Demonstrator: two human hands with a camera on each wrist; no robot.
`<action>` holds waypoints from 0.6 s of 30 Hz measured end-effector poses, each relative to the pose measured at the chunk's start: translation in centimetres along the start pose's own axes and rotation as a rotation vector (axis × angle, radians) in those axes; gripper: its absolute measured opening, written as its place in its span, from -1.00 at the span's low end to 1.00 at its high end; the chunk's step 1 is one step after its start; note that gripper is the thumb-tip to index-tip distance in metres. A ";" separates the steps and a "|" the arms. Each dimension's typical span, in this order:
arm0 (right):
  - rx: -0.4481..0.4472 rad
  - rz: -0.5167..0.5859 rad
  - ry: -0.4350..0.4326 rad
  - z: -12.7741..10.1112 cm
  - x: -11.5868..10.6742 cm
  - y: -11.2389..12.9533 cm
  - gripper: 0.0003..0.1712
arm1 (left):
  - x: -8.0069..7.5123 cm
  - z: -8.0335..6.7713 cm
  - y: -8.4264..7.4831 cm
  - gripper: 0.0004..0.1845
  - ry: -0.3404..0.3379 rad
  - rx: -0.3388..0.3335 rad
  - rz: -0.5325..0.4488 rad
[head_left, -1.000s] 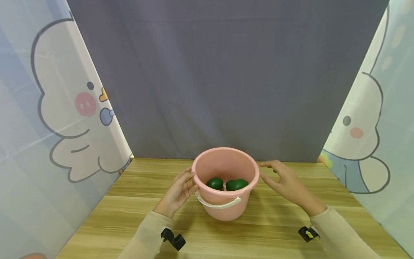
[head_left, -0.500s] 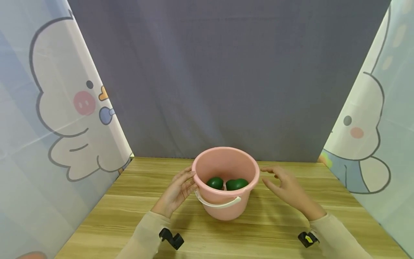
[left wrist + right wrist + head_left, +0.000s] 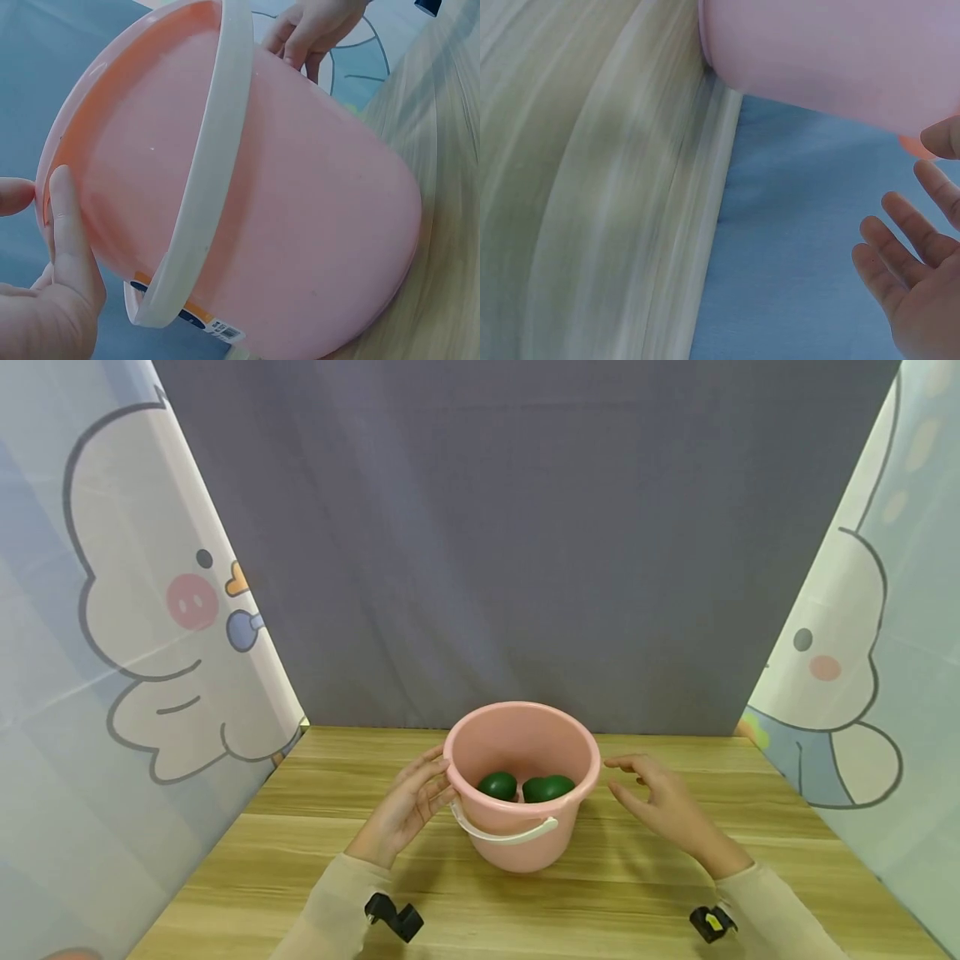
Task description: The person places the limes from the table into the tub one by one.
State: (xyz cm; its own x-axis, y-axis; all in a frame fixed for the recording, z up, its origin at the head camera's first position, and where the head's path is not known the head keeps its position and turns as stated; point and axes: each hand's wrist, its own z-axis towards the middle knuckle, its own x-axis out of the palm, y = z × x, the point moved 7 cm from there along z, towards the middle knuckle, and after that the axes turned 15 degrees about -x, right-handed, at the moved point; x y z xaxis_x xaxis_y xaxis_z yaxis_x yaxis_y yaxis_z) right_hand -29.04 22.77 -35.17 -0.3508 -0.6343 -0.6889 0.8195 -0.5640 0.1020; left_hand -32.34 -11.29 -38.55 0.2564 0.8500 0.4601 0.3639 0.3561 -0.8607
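Observation:
A pink bucket (image 3: 525,835) stands upright on the wooden table. Its white handle (image 3: 510,838) hangs down at the near side. Inside lie smooth, dark green rounded objects (image 3: 497,786), whose kind I cannot make out. My left hand (image 3: 405,810) is at the bucket's left rim, thumb and finger on either side of the lip, pinching it in the left wrist view. Beside the right rim is my right hand (image 3: 671,810), fingers spread and slightly bent, apart from the bucket and holding nothing. The right wrist view shows its fingers (image 3: 907,255) in the air near the bucket wall.
Wooden table (image 3: 300,877) surrounds the bucket. A grey cloth (image 3: 525,543) hangs behind the table's far edge. Printed cartoon curtains (image 3: 150,610) close off both sides. A black camera mount (image 3: 393,917) sits on the left wrist, another mount (image 3: 712,923) on the right.
My right hand has drawn a little away from the right rim, its fingertips moving lower and apart from it. The left hand stays at the rim, and the bucket has not moved.

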 end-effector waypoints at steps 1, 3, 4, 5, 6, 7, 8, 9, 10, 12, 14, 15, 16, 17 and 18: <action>0.001 0.002 -0.002 -0.1 0.1 0.0 -0.60 | -0.1 0.0 0.0 -0.43 0.002 -0.001 0.004; 0.008 0.008 -0.003 -0.2 0.2 -0.2 -0.60 | -0.2 -0.1 0.0 -0.43 0.005 0.000 0.016; 0.010 0.006 -0.002 -0.3 0.2 -0.2 -0.61 | -0.3 -0.1 0.0 -0.42 0.007 0.001 0.020; 0.013 0.008 -0.001 -0.3 0.3 -0.2 -0.61 | -0.3 -0.1 0.0 -0.42 0.005 0.002 0.026; 0.016 0.009 0.000 -0.4 0.3 -0.2 -0.61 | -0.4 -0.1 0.1 -0.42 0.000 0.005 0.034; 0.017 0.010 0.000 -0.5 0.4 -0.3 -0.61 | -0.5 -0.1 0.1 -0.43 -0.003 0.006 0.040; 0.016 0.009 -0.001 -0.5 0.4 -0.3 -0.61 | -0.6 -0.1 0.1 -0.43 -0.007 0.007 0.042; 0.015 0.010 -0.002 -0.5 0.4 -0.3 -0.61 | -0.7 -0.1 0.2 -0.45 -0.009 0.009 0.041; 0.013 0.011 -0.003 -0.6 0.4 -0.2 -0.61 | -0.8 -0.1 0.2 -0.46 -0.013 0.009 0.040; 0.012 0.013 -0.005 -0.6 0.3 -0.2 -0.61 | -0.9 -0.1 0.3 -0.47 -0.018 0.009 0.034; 0.010 0.014 -0.008 -0.6 0.3 -0.2 -0.61 | -1.0 0.0 0.3 -0.49 -0.014 0.009 0.026; 0.010 0.016 -0.008 -0.7 0.3 -0.2 -0.62 | -1.0 0.0 0.3 -0.49 -0.012 0.009 0.025; 0.009 0.016 -0.008 -0.7 0.2 -0.2 -0.62 | -1.1 0.0 0.3 -0.48 -0.011 0.009 0.027; 0.009 0.017 -0.008 -0.7 0.2 -0.2 -0.62 | -1.1 0.0 0.3 -0.48 -0.010 0.009 0.023; 0.009 0.015 -0.007 -0.8 0.2 -0.3 -0.62 | -1.2 0.0 0.3 -0.48 -0.011 0.011 0.029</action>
State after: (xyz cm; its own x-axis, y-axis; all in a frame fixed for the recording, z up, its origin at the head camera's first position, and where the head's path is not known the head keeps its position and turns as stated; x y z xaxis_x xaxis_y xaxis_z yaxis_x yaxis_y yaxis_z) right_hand -28.99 23.19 -35.90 -0.3417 -0.6465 -0.6821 0.8208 -0.5589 0.1185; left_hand -32.53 -12.18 -39.38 0.2570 0.8641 0.4328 0.3464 0.3357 -0.8760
